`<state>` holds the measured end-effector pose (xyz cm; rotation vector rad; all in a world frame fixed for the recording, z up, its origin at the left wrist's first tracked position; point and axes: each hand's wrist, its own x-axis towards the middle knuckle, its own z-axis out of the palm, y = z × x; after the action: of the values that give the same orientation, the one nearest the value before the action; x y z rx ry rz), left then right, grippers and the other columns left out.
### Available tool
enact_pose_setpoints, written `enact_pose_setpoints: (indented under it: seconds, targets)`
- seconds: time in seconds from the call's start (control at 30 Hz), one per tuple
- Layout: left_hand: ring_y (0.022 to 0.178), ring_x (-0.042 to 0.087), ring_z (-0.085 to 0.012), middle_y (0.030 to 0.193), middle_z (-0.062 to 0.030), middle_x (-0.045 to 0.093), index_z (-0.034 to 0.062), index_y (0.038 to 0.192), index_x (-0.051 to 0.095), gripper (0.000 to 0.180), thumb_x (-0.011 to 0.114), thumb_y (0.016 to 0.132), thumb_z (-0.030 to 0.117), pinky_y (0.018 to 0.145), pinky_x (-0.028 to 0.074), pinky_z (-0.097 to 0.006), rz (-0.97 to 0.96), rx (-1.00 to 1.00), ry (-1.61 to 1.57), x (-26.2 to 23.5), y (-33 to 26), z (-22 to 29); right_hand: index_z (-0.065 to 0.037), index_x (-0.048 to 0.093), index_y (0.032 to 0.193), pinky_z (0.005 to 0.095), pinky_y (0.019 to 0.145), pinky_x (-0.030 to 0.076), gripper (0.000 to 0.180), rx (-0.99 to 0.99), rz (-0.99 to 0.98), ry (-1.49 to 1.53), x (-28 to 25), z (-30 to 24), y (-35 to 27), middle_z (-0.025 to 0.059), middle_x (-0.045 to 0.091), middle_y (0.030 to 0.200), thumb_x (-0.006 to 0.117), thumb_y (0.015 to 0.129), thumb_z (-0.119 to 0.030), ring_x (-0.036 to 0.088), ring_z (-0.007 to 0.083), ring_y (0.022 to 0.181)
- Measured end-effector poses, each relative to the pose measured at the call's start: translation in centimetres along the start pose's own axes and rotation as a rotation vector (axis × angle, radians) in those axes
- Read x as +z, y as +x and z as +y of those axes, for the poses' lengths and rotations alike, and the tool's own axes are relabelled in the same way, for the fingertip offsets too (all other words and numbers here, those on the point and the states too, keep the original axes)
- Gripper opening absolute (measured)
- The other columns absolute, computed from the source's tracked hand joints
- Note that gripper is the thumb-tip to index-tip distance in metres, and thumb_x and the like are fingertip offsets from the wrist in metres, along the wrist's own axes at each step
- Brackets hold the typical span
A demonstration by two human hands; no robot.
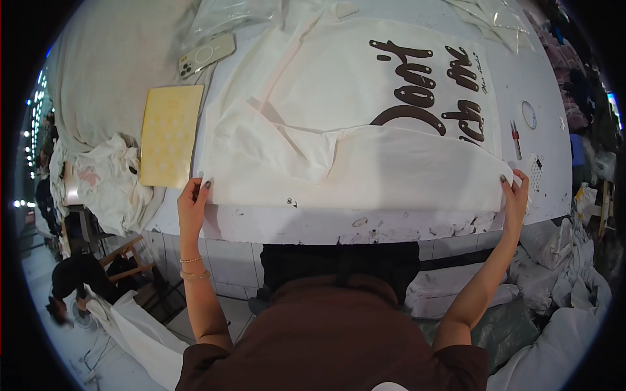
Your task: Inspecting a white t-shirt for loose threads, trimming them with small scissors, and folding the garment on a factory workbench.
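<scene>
I judge folding partly done: my left hand point(193, 203) and right hand point(515, 193) pinch the white printed cotton shirt's point(339, 111) folded-up hem on the white surface point(313, 225).

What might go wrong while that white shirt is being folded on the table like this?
The left hand and right hand pinch only the corners of the white shirt, so the folded hem could sag or crease unevenly. The table edge looks chipped and marked, which might smudge the fabric. The phone and yellow card lie close and could get bumped.
</scene>
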<state>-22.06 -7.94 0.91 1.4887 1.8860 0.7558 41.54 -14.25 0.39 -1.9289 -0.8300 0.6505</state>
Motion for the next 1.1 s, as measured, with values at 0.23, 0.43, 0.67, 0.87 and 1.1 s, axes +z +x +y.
enact_pose_setpoints:
  seconds: [0.23,0.43,0.67,0.87,1.1]
  targets:
    - [0.060,0.036,-0.0079,0.061,-0.0006,0.042,-0.0022,0.085,0.055,0.015,0.057,0.086,0.013,0.052,0.031,-0.024,-0.023,0.041,0.127,0.1,-0.5,-1.7,-0.008,0.045,0.121,0.0213,0.077,0.041,0.041,-0.138,0.016,0.067,-2.1,0.8,-0.5,0.0057,0.061,0.091,0.059,0.083,-0.005,0.055,0.0103,0.085]
    - [0.060,0.037,-0.0076,0.060,-0.0002,0.042,-0.0041,0.084,0.056,0.021,0.055,0.088,0.016,0.052,0.032,-0.026,-0.035,0.010,0.174,-2.8,-0.5,-2.4,0.001,0.057,0.109,0.0237,0.074,0.039,0.031,0.142,-0.202,-0.156,-0.8,0.8,-0.7,0.0032,0.061,0.087,0.060,0.084,-0.018,0.051,0.0099,0.082]
    - [0.070,0.060,-0.0189,0.078,-0.0122,0.064,-0.0013,0.090,0.061,0.016,0.058,0.085,0.014,0.065,0.047,-0.031,0.094,0.184,0.238,0.3,7.2,1.0,0.004,0.061,0.108,0.0237,0.079,0.040,0.033,0.080,-0.096,-0.062,-4.4,2.0,-1.0,0.0040,0.062,0.093,0.058,0.087,-0.022,0.052,0.0100,0.085]
    - [0.086,0.062,-0.0303,0.091,-0.0172,0.064,-0.0003,0.098,0.061,0.043,0.065,0.076,0.036,0.073,0.048,-0.037,0.142,0.144,0.364,3.7,16.2,4.5,0.003,0.057,0.105,0.0230,0.076,0.040,0.025,0.036,-0.127,0.067,0.5,0.0,1.0,0.0045,0.060,0.092,0.054,0.087,-0.013,0.051,0.0104,0.081]
    - [0.086,0.060,-0.0318,0.089,-0.0139,0.064,0.0049,0.083,0.060,0.028,0.060,0.083,0.033,0.066,0.046,-0.041,0.449,0.102,0.503,3.8,15.6,4.2,0.004,0.053,0.095,0.0267,0.074,0.040,0.018,-0.193,0.023,-0.305,1.8,1.5,0.6,0.0067,0.058,0.085,0.052,0.087,-0.012,0.050,0.0152,0.078]
